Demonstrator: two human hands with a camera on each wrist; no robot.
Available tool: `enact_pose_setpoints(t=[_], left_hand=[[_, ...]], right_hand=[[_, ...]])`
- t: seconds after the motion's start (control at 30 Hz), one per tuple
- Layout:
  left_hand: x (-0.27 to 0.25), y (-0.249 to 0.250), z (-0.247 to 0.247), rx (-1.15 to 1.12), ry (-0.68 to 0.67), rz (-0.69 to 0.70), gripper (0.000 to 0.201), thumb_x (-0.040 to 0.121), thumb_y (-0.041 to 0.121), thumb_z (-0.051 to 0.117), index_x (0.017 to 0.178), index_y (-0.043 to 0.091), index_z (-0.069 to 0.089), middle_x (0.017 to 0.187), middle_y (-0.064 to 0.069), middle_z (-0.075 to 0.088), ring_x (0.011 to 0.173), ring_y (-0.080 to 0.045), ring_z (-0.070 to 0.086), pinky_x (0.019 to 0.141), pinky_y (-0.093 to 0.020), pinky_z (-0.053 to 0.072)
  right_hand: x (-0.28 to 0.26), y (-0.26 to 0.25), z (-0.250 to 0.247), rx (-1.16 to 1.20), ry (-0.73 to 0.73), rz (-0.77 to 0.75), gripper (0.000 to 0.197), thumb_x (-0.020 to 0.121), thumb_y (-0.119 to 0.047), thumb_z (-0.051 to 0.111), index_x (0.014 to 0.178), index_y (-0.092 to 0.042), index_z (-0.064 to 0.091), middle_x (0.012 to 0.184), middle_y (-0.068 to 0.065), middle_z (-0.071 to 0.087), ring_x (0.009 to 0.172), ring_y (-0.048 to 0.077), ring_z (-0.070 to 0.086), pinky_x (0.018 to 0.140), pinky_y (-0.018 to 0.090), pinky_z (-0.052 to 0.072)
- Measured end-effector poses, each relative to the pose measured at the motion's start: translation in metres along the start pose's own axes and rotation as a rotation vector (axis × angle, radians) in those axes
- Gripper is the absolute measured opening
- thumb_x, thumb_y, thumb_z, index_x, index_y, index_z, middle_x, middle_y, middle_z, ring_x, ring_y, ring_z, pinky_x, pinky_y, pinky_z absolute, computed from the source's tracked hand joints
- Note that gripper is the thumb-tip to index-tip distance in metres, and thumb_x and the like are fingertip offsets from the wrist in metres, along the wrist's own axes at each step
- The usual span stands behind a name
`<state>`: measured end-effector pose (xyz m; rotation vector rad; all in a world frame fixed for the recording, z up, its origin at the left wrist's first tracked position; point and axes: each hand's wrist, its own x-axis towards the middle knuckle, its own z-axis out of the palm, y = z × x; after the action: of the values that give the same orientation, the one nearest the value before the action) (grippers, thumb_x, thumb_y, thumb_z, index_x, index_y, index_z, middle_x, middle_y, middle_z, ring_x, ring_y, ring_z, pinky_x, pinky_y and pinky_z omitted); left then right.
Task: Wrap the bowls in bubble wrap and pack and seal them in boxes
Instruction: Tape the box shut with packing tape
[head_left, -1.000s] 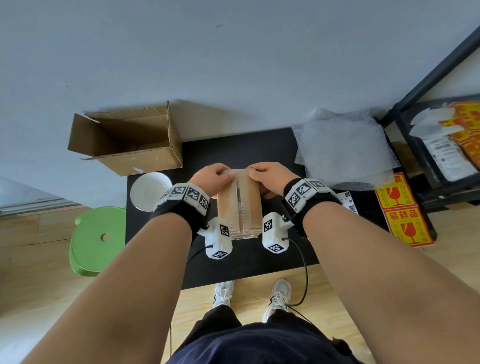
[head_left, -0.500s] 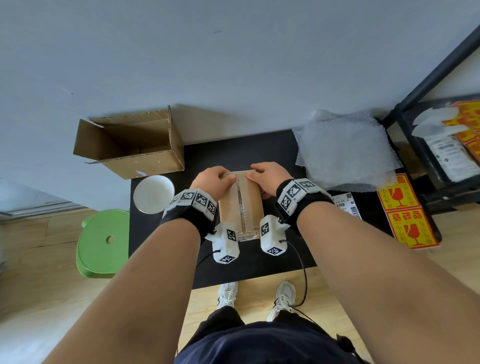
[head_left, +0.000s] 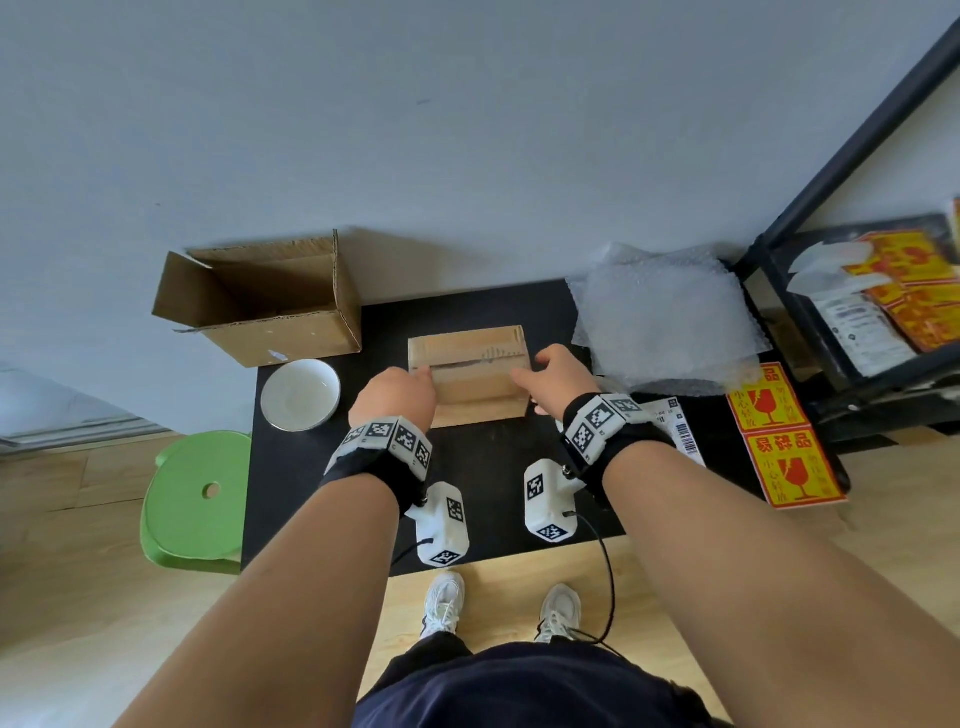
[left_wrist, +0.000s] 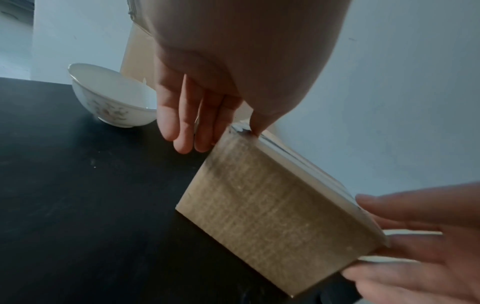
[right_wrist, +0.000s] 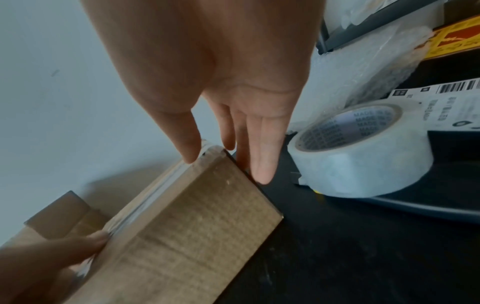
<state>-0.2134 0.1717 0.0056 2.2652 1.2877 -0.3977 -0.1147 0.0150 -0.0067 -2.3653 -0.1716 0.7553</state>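
A small closed cardboard box stands on the black table, with clear tape along its top seam running left to right. My left hand is at its left end, thumb on the taped top edge and straight fingers down the side. At the right end my right hand lies the same way. A bare white bowl sits to the left. Bubble wrap lies at the back right.
An open empty carton lies on its side at the back left. A tape roll sits just right of my right hand, beside a shipping label and red-yellow fragile stickers. A black shelf stands right, a green stool left.
The box has turned a quarter turn, so its taped seam now runs left to right, and it sits farther from me. Both hands have spread from its far edge to its two ends.
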Motion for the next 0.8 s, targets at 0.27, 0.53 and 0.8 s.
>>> enact_pose_setpoints(t=[0.27,0.53,0.8], left_hand=[[-0.007,0.006,0.014,0.064,0.253,0.395,0.052,0.096,0.021,0.046,0.146,0.017,0.031,0.153,-0.006,0.029,0.14,-0.024,0.027,0.112,-0.039,0.028],[-0.004,0.009,0.03,0.239,0.158,0.611,0.052,0.102,0.035,0.036,0.151,0.018,0.025,0.16,-0.001,0.016,0.148,-0.019,0.008,0.121,-0.037,0.009],[-0.021,0.031,0.048,0.295,0.126,0.614,0.068,0.098,0.047,0.04,0.154,0.02,0.015,0.162,0.0,0.005,0.149,-0.022,-0.002,0.121,-0.044,0.0]], right_hand=[[0.0,0.001,0.007,-0.077,0.034,-0.13,0.035,0.096,-0.027,0.055,0.129,-0.015,0.053,0.123,0.004,0.063,0.112,0.023,0.059,0.091,0.034,0.045],[0.004,0.004,-0.003,-0.108,0.019,-0.232,0.035,0.095,-0.026,0.056,0.129,-0.016,0.059,0.125,0.004,0.064,0.114,0.022,0.059,0.093,0.032,0.044],[-0.014,0.058,-0.03,-0.26,0.165,-0.076,0.024,0.092,-0.008,0.046,0.108,-0.013,0.063,0.111,0.007,0.065,0.105,0.027,0.059,0.082,0.031,0.043]])
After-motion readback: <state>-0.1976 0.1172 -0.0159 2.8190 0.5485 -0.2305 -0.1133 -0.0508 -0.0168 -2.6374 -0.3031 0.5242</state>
